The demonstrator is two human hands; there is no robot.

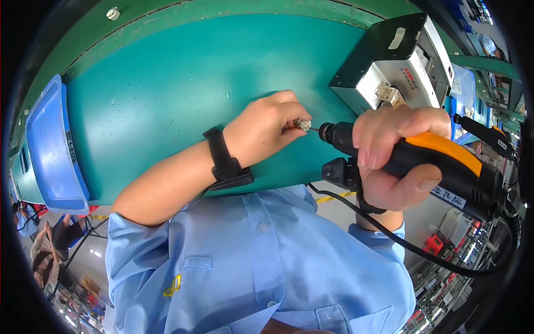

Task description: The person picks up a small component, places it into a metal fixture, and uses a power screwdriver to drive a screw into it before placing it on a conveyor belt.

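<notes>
Over the green table mat, my left hand (270,125) pinches a small metal part (303,124) between thumb and fingers; its exact kind is too small to make out. My right hand (397,150) is wrapped around a black and orange electric screwdriver (439,161) held almost level. The thin bit (316,129) points left and its tip reaches the metal part; whether it sits in a screw I cannot tell. A black cable runs from the tool's rear end. Both wrists wear black straps with small devices.
A black and silver machine (395,61) with a clear guard at its front stands at the back right. On the left lies a blue plastic tray (53,150). Another black screwdriver (486,135) is at the far right. A white knob (113,13) sits on the far green ledge.
</notes>
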